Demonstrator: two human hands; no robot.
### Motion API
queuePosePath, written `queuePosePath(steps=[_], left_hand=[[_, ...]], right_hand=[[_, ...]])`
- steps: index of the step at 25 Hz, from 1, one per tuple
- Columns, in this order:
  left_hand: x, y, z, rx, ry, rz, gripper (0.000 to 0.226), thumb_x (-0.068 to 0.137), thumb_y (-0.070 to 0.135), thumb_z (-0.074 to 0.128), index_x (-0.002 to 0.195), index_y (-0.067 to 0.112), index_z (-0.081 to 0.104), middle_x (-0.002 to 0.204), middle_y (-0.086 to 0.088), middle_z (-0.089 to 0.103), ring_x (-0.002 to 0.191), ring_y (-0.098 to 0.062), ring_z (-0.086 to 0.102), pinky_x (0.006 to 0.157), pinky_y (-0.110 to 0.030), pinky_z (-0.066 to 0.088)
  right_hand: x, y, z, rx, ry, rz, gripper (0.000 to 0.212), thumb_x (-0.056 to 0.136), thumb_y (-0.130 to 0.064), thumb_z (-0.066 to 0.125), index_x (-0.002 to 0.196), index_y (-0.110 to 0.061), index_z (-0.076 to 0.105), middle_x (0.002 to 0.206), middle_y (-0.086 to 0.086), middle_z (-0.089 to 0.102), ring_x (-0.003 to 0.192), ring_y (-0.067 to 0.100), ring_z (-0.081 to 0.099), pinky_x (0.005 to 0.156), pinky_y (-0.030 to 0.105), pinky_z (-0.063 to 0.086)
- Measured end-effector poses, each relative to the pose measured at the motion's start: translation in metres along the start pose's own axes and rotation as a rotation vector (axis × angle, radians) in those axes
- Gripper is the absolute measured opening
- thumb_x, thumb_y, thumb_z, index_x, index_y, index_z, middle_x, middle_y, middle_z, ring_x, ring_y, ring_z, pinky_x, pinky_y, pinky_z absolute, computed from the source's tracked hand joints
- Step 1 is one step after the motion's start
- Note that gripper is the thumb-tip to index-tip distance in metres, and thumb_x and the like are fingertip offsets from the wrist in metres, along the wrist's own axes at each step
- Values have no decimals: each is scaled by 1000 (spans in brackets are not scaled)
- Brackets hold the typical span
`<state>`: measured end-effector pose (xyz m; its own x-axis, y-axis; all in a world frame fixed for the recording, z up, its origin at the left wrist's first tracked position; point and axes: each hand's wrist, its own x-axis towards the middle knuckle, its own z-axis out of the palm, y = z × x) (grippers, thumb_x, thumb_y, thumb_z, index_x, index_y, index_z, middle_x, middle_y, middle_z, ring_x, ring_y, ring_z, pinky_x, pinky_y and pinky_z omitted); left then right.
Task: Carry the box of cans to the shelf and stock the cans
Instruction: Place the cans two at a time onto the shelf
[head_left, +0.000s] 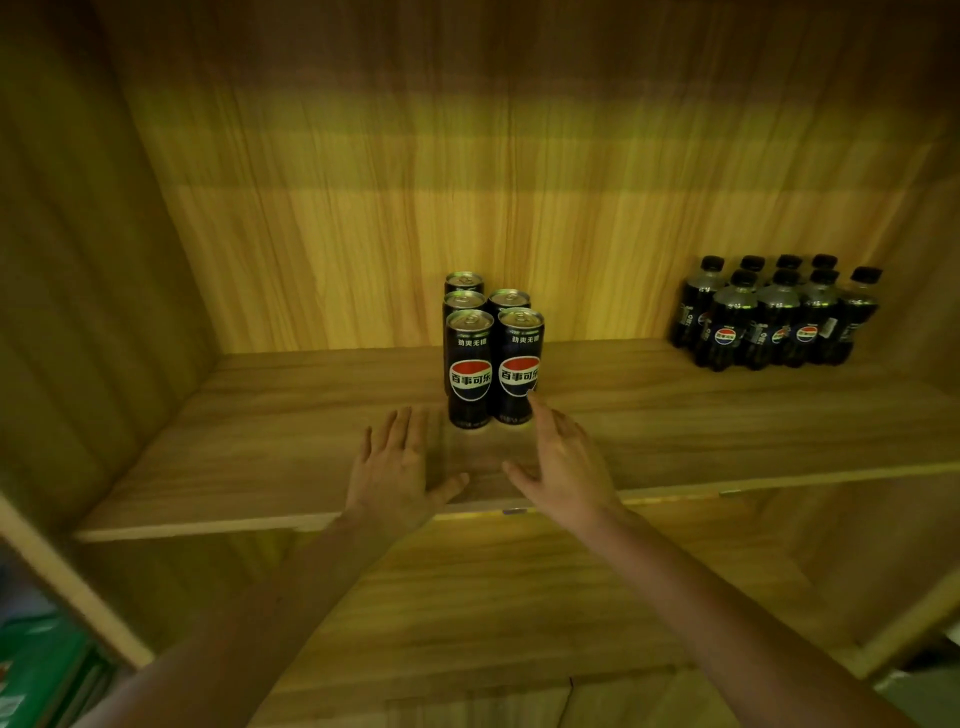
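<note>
Several tall black cola cans (491, 353) stand upright in two rows near the middle of the wooden shelf board (270, 441). My left hand (397, 465) hovers flat and open just in front of and left of the front left can, holding nothing. My right hand (558, 460) is open with fingers spread, and its fingertips reach the lower right side of the front right can. The box is not in view.
A shrink-wrapped pack of small black cola bottles (774, 314) stands at the back right of the same shelf. Wooden side walls close the shelf at left and right. A lower shelf board (493, 613) lies beneath. Green packaging (36, 675) shows at the bottom left.
</note>
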<state>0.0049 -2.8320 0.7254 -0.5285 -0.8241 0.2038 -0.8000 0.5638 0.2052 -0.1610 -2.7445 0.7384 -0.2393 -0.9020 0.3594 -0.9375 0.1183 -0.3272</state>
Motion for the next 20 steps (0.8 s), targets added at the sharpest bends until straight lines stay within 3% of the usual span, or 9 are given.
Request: queuePosePath(steps=[5,10,20], left_hand=[[-40,1,-16,123,26,4,105,67,78,17,147,11,10,157,-9,13,146,-24,8,118,-41,5],[-90,21,-13,106,3,-54,91,82,62,44,147,9,6,157,-10,11,145,-24,10,118,-37,9],[-189,19,80,119,20,-74,95,74,66,32,144,4,21,152,-18,27,141,-31,27,115,-40,20]], right_hand=[[-18,-12,-1,-195,-166,-60,86,85,-51,48,144,-7,4,155,11,14,142,22,14,118,39,14],[-55,-12,-11,-193,-224,-168,85,85,-50,49,144,-7,6,155,12,11,143,24,10,117,37,9],[-165,7,63,-172,-343,-245,87,84,-53,48,144,-7,5,156,11,8,143,23,6,116,37,1]])
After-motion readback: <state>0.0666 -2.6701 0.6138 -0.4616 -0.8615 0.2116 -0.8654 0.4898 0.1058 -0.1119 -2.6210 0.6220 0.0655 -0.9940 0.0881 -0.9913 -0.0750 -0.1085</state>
